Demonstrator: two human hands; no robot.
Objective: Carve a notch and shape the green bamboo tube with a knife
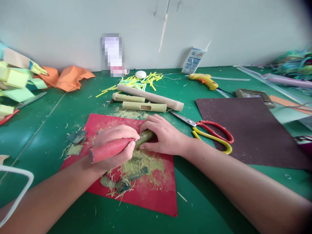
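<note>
My left hand (113, 133) is closed around the thick red handle of a carving tool (110, 150). The tool's tip meets a short green bamboo tube (143, 138); its blade is mostly hidden by my fingers. From the other side my right hand (162, 135) grips the tube, covering its far end. Beneath both hands lies a red sheet (161, 201), strewn with pale bamboo shavings (143, 165) and dark green scraps (122, 186). Scissors (195, 123) with one red and one yellow handle rest open just right of my right hand.
Behind the sheet lie a notched bamboo piece (157, 107), another tube (128, 97) and a long pale stick (151, 97). A yellow glue gun (204, 80) and a dark brown board (243, 130) are at right. Orange paper (73, 78) and folded paper pieces (17, 78) occupy the left.
</note>
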